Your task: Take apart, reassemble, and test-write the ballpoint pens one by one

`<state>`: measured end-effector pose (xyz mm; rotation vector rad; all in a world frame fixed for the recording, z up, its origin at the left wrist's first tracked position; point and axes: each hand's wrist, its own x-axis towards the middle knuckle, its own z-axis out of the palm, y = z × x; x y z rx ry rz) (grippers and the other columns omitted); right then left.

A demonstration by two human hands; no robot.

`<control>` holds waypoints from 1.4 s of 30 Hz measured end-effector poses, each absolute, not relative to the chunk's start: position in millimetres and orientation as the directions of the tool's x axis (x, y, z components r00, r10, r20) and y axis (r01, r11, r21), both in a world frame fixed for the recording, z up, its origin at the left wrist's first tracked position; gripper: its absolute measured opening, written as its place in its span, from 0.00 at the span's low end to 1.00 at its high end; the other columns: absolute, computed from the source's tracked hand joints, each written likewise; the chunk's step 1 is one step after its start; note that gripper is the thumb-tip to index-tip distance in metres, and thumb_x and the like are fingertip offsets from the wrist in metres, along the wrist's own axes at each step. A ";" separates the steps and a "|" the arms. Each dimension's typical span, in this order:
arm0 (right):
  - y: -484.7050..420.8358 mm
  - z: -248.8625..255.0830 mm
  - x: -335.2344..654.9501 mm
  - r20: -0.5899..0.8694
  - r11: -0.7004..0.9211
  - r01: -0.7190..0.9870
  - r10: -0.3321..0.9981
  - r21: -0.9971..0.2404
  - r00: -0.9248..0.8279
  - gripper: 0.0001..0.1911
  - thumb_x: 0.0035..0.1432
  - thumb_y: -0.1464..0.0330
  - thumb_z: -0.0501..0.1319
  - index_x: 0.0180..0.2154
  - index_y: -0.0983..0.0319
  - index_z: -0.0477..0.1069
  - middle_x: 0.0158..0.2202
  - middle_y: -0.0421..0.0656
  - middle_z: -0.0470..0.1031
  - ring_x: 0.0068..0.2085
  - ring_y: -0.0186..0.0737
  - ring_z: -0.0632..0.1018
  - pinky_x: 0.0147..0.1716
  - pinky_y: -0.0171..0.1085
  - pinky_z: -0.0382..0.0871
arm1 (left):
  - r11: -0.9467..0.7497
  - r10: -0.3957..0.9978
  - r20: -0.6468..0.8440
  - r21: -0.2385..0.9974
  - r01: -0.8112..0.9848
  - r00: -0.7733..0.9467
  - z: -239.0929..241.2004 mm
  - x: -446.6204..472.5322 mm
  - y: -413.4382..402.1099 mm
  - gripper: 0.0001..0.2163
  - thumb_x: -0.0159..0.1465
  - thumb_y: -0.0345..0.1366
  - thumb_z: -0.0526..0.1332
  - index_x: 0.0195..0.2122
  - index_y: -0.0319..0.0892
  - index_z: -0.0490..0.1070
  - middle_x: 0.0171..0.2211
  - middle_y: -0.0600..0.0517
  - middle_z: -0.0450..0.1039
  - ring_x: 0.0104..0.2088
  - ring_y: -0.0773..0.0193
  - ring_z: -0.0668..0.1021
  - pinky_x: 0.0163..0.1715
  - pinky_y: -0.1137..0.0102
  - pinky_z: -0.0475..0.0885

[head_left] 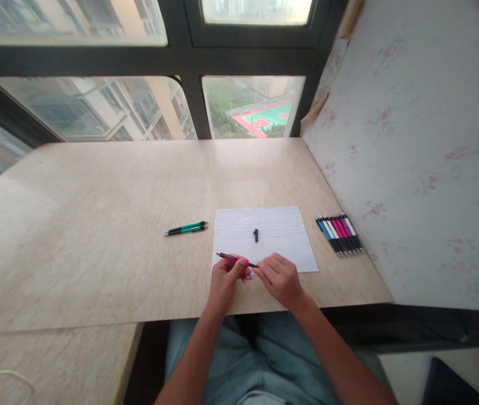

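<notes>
Between my two hands is a pink and black pen [227, 256], tilted with one end up to the left. My left hand [225, 279] grips its pink barrel between thumb and fingers. The fingertips of my right hand [279, 277] pinch the black end. Both hands are over the lower part of a sheet of paper [231, 230] covered with lines of writing in its upper part. A small black piece [256, 235], which looks like a pen cap or clip, lies on the sheet just beyond my hands.
Two green and black pens [185, 228] lie left of the sheet. To the right, a row of several blue, white, pink and purple pens [339, 235] lies near the flowered wall [412, 169]. Windows [256, 107] border the far edge of the marble-look table [96, 236].
</notes>
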<state>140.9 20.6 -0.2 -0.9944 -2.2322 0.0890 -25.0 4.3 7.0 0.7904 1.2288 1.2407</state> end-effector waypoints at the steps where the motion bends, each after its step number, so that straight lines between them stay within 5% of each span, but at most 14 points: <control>1: 20.4 -1.9 140.9 0.555 0.705 0.628 0.683 -0.329 -0.475 0.13 0.67 0.69 0.57 0.29 0.61 0.71 0.26 0.43 0.72 0.29 0.40 0.69 0.32 0.40 0.62 | 0.216 0.960 -0.252 0.944 -0.247 -0.121 7.6 -24.3 4.4 0.14 0.57 0.45 0.67 0.30 0.37 0.73 0.21 0.52 0.75 0.20 0.68 0.75 0.23 0.73 0.68; 10: 17.5 1.6 141.9 0.318 0.470 0.446 0.871 -0.762 -0.375 0.11 0.67 0.66 0.56 0.33 0.61 0.73 0.30 0.43 0.74 0.33 0.39 0.73 0.34 0.37 0.66 | 0.181 0.980 -0.193 0.967 -0.181 -0.055 8.1 -25.4 3.7 0.15 0.60 0.47 0.65 0.30 0.39 0.72 0.19 0.54 0.72 0.20 0.69 0.72 0.23 0.73 0.65; 16: 17.7 21.5 145.5 0.121 0.295 0.329 0.880 -0.897 -0.460 0.13 0.68 0.66 0.52 0.36 0.61 0.74 0.29 0.41 0.75 0.32 0.37 0.74 0.35 0.35 0.65 | 0.169 0.985 -0.170 0.961 -0.218 0.012 6.4 -26.5 1.4 0.14 0.61 0.47 0.64 0.34 0.40 0.72 0.20 0.54 0.72 0.21 0.68 0.72 0.24 0.73 0.65; 22: 17.8 26.9 154.2 -0.030 0.140 0.268 0.840 -0.953 -0.542 0.19 0.68 0.64 0.50 0.28 0.61 0.72 0.23 0.37 0.71 0.27 0.35 0.72 0.31 0.34 0.64 | 0.125 0.991 -0.112 0.966 -0.228 0.070 7.0 -29.0 -3.4 0.17 0.63 0.47 0.62 0.45 0.39 0.73 0.23 0.53 0.72 0.23 0.67 0.72 0.26 0.72 0.66; 27: 15.2 34.2 161.3 -0.057 0.122 0.240 0.778 -0.963 -0.625 0.18 0.67 0.65 0.52 0.26 0.61 0.71 0.21 0.36 0.70 0.25 0.34 0.71 0.28 0.32 0.64 | 0.191 0.980 -0.170 0.949 -0.252 0.105 5.7 -29.8 -5.5 0.17 0.63 0.50 0.61 0.36 0.38 0.75 0.21 0.51 0.72 0.22 0.67 0.72 0.24 0.71 0.64; 36: 11.0 17.3 148.3 0.223 0.445 0.540 0.877 -0.714 -0.426 0.10 0.66 0.68 0.56 0.39 0.61 0.77 0.33 0.46 0.79 0.35 0.42 0.77 0.37 0.39 0.69 | 0.222 0.970 -0.240 0.922 -0.317 -0.021 9.9 -21.3 -1.0 0.16 0.61 0.48 0.64 0.34 0.37 0.75 0.22 0.51 0.74 0.21 0.68 0.73 0.23 0.73 0.64; 42: 12.3 28.3 141.2 0.177 0.259 0.431 0.959 -0.865 -0.222 0.07 0.63 0.65 0.60 0.37 0.60 0.75 0.33 0.43 0.79 0.33 0.39 0.78 0.34 0.36 0.71 | 0.207 0.966 -0.251 0.903 -0.376 -0.071 11.6 -25.6 0.6 0.16 0.59 0.48 0.66 0.36 0.37 0.76 0.24 0.50 0.76 0.23 0.68 0.75 0.24 0.73 0.67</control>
